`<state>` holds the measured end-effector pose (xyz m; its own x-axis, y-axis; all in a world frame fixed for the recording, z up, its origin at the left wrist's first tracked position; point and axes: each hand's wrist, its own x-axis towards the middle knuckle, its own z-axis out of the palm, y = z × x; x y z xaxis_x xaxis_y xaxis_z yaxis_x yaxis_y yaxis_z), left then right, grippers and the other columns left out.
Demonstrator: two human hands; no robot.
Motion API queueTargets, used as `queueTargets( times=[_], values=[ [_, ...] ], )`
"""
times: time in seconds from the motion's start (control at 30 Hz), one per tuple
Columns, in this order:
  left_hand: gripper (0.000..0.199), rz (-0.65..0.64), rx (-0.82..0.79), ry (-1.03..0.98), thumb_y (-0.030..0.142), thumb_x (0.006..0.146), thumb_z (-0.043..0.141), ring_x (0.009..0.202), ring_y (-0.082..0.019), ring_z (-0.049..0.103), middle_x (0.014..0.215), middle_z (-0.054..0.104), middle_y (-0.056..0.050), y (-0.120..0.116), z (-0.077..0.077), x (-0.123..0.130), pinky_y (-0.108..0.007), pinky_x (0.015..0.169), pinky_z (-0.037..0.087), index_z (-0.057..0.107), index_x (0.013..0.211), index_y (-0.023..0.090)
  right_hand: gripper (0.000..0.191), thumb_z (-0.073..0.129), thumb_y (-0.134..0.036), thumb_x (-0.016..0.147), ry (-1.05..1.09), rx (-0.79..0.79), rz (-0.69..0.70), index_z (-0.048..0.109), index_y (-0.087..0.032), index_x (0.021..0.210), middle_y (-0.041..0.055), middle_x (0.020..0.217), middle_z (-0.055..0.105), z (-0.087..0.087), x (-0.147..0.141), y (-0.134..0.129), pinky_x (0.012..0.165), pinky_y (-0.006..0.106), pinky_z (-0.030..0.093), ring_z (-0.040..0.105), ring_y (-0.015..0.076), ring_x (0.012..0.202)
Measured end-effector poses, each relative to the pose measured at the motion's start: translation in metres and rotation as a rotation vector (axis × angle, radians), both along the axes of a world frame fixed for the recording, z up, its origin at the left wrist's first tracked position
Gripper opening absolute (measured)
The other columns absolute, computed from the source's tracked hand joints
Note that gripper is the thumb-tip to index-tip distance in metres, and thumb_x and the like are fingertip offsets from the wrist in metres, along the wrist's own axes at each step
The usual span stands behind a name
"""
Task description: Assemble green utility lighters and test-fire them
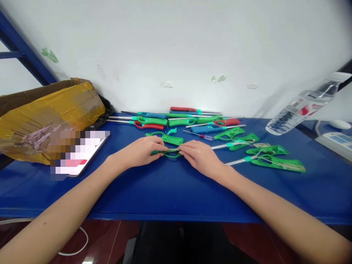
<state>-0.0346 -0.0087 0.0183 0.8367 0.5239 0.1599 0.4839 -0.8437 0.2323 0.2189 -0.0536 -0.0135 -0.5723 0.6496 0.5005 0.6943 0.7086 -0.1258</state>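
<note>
My left hand (147,151) and my right hand (199,156) meet over the middle of the table, fingers pinched on a green lighter handle half (172,154). Most of that piece is hidden behind my fingers. Just beyond it lies another green handle half (173,140), with a small teal trigger (172,131) behind. A screwdriver (202,136) with a clear purple handle rests past my right hand. Right of that hand are opened green lighters (286,164) with metal tubes and inner parts exposed.
Several assembled red, blue and green long-necked lighters (152,121) lie along the wall. On the left are a taped cardboard box (52,117) and a phone (90,154). A water bottle (302,106) and a white device (335,146) stand right on the blue table (165,198).
</note>
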Motion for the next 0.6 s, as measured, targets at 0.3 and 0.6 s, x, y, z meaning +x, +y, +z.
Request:
queueTargets(
  times=[0.3,0.6],
  values=[
    [0.030,0.013,-0.027,0.003,0.020,0.094,0.053,0.096,-0.020,0.062,0.106,0.066,-0.006,0.0004,-0.0017,-0.0004,-0.029,0.082,0.049,0.070,0.118,0.026,0.026,0.048,-0.021,0.099,-0.053,0.054,-0.040,0.073,-0.018,0.102,0.0081,0.101,0.077,0.0004,-0.0002,-0.0026,0.073,0.033,0.056,0.070,0.0222,0.089],
    [0.027,0.005,-0.065,-0.008,0.022,0.095,0.053,0.093,-0.020,0.060,0.103,0.067,-0.006,0.0034,-0.0041,0.0004,-0.031,0.081,0.048,0.071,0.115,0.024,0.024,0.049,-0.019,0.098,-0.062,0.080,-0.017,0.072,-0.016,0.100,0.0090,0.100,0.076,0.0024,-0.0008,-0.0034,0.076,0.034,0.057,0.069,0.0223,0.090]
  ],
)
